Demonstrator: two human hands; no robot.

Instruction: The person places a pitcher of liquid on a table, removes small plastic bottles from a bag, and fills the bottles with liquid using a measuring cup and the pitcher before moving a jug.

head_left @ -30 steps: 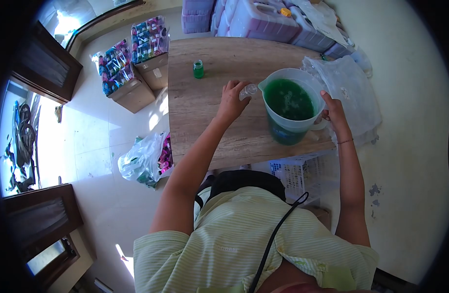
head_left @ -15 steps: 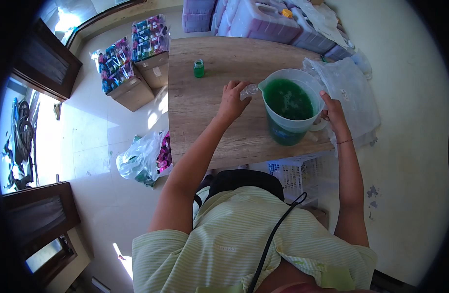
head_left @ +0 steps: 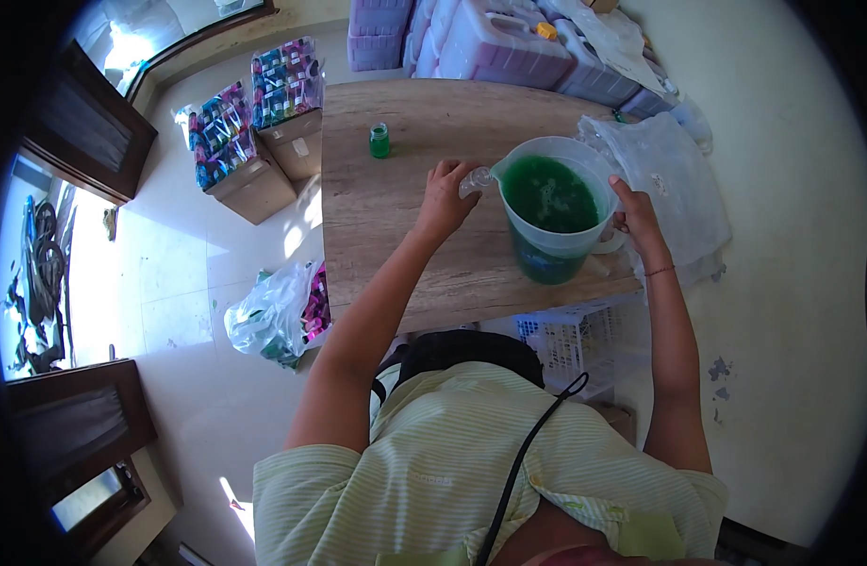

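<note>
My left hand point(head_left: 445, 201) is closed round a small clear glass jar point(head_left: 476, 181), its mouth at the spout of a large translucent plastic jug point(head_left: 549, 247). Green liquid with pale foam fills much of the jug and lies against the spout side. My right hand point(head_left: 639, 222) grips the jug's handle, thumb on top near the rim. The jug leans slightly to the left. I cannot make out any liquid inside the clear jar. Farther back on the wooden table point(head_left: 396, 245) stands a small open jar of green liquid point(head_left: 379, 141).
Clear plastic sheeting point(head_left: 678, 189) lies at the table's right side. Large purple-tinted jerrycans point(head_left: 499, 52) stand behind it. Cardboard boxes point(head_left: 254, 189) topped with wrapped bottles and a plastic bag point(head_left: 273, 316) are on the floor at left. A white crate point(head_left: 565, 340) sits below the front edge.
The jug seems tipped slightly more to the left, with the green liquid now closer to its spout. Both hands keep their holds. The whole view has shifted slightly.
</note>
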